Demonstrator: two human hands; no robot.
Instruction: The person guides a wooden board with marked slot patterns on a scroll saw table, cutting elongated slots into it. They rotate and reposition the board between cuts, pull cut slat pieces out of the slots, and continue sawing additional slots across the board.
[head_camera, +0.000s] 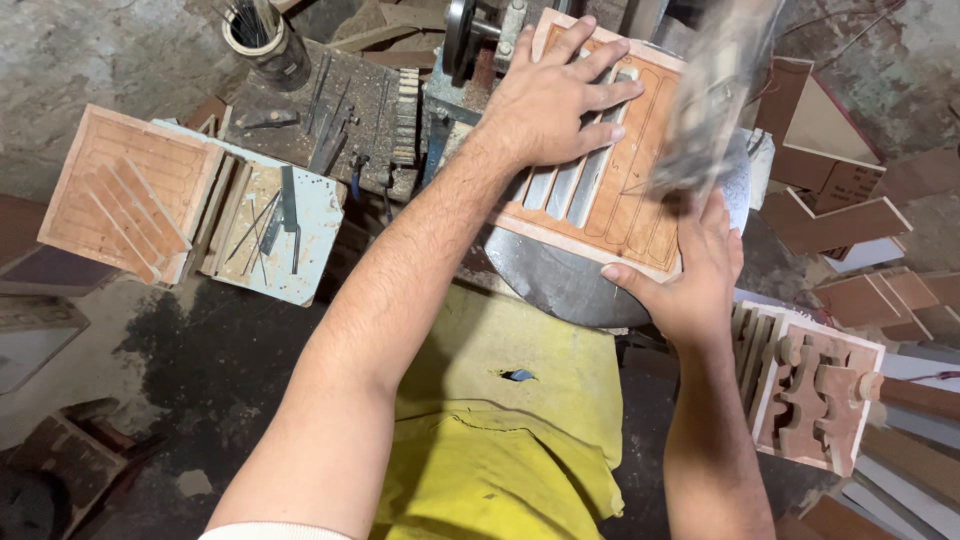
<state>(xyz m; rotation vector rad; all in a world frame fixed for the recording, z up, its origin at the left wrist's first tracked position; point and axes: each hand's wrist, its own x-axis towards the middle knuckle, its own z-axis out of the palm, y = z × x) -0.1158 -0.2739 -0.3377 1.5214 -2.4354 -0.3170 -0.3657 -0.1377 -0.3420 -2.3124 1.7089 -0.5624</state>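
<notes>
While the left hand (555, 100) presses spread flat on the slotted wooden board (620, 195), the right hand (690, 275) pinches its near edge; stiff, light, probably fragile between slots.

Woodcutting workshop: saw table (560, 285), cut panels (130, 190), tool tin (262, 40).

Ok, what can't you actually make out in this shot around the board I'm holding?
All in the head view:
- The machine arm over the carved board is motion-blurred; its blade cannot be seen.
- The board's slots are partly covered by the left hand.
- The right hand hides the board's near corner.
- The tools in the tin are too small to tell, and the top edge cuts them off.
</notes>
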